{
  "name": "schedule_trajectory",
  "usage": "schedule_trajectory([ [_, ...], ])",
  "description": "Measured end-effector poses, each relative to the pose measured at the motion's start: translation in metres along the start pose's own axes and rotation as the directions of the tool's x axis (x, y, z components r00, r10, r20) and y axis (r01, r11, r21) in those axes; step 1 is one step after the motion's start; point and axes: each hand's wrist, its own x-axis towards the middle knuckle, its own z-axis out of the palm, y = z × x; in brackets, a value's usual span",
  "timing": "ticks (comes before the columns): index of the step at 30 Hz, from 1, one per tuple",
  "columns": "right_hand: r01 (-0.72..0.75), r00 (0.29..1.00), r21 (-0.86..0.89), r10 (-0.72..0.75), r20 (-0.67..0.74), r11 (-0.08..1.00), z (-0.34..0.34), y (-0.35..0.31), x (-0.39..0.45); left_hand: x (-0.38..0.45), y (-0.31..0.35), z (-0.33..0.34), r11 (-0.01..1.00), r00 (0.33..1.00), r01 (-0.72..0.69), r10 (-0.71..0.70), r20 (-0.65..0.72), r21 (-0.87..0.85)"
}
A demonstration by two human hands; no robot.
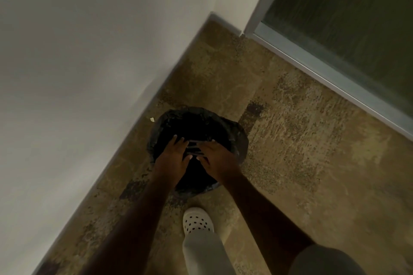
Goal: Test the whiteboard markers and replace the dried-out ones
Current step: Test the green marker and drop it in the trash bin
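Left hand: the left hand [173, 155] is hovering over the mouth of the bin, palm down, fingers spread and fairly straight, the thumb tip angling in toward the other hand. It is touching or nearly touching the near ends of the markers, but a firm grip is not showing.
Right hand: the right hand [215, 156] is mirroring it just beside, fingers stretched out over the dark opening, thumb pointing inward. Its fingers are lying loose and extended, not wrapped round anything that can be made out.
Markers: a small bundle of thin, pale, blurred sticks, the markers [194, 147], is sitting between the two hands, right above the bin's opening. Colours and caps are too dim to tell, and whether they are resting on the fingers or dropping free cannot be told.
Bin: a round bin [242, 143] lined with a black bag is standing on the floor against the wall; its inside is reading as plain black.
Floor: the mottled brown floor [301, 140] is running out to the right.
Wall: a white wall [89, 51] is filling the left side.
Door: a metal-framed dark glass door [348, 18] is sitting at upper right.
Foot: a white perforated clog [197, 221] is planted just short of the bin, a pale trouser leg above it.
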Motion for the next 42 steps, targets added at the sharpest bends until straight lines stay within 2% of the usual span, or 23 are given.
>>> schedule_trajectory([
  [2, 0.027, 0.999, -0.097, -0.030, -0.021, 0.995, 0.000, -0.002, 0.002, -0.001, 0.002, -0.004, 0.991, 0.996, -0.072, 0.078, -0.048, 0.110],
  [4, 0.014, 1.000, -0.175, -0.014, 0.002, 0.985, -0.001, -0.006, 0.003, -0.001, 0.003, -0.010, 0.936, 0.977, -0.165, 0.198, -0.079, 0.311],
  [7, -0.024, 1.000, -0.220, 0.023, -0.007, 0.975, -0.008, -0.013, 0.004, -0.003, 0.006, -0.014, 0.884, 0.966, -0.169, 0.237, -0.107, 0.435],
  [10, -0.050, 0.999, -0.234, 0.045, -0.028, 0.971, -0.016, -0.018, 0.004, -0.007, 0.010, -0.020, 0.893, 0.969, -0.111, 0.195, -0.152, 0.436],
  [15, -0.113, 0.994, -0.278, 0.107, -0.035, 0.954, -0.039, -0.028, 0.001, -0.015, 0.022, -0.039, 0.877, 0.979, -0.066, 0.149, -0.139, 0.476],
  [20, -0.163, 0.986, -0.287, 0.150, -0.065, 0.944, -0.073, -0.042, -0.008, -0.031, 0.035, -0.069, 0.881, 0.976, -0.072, 0.158, -0.148, 0.467],
  [32, -0.142, 0.989, -0.317, 0.126, -0.070, 0.938, -0.147, -0.108, -0.035, -0.079, 0.069, -0.147, 0.858, 0.962, -0.042, 0.174, -0.212, 0.512],
  [38, -0.098, 0.991, -0.307, 0.064, -0.120, 0.947, -0.196, -0.153, -0.062, -0.129, 0.106, -0.190, 0.859, 0.961, -0.040, 0.172, -0.215, 0.510],
  [42, -0.073, 0.989, -0.284, 0.031, -0.147, 0.956, -0.226, -0.180, -0.085, -0.164, 0.137, -0.223, 0.887, 0.968, -0.002, 0.117, -0.220, 0.462],
])
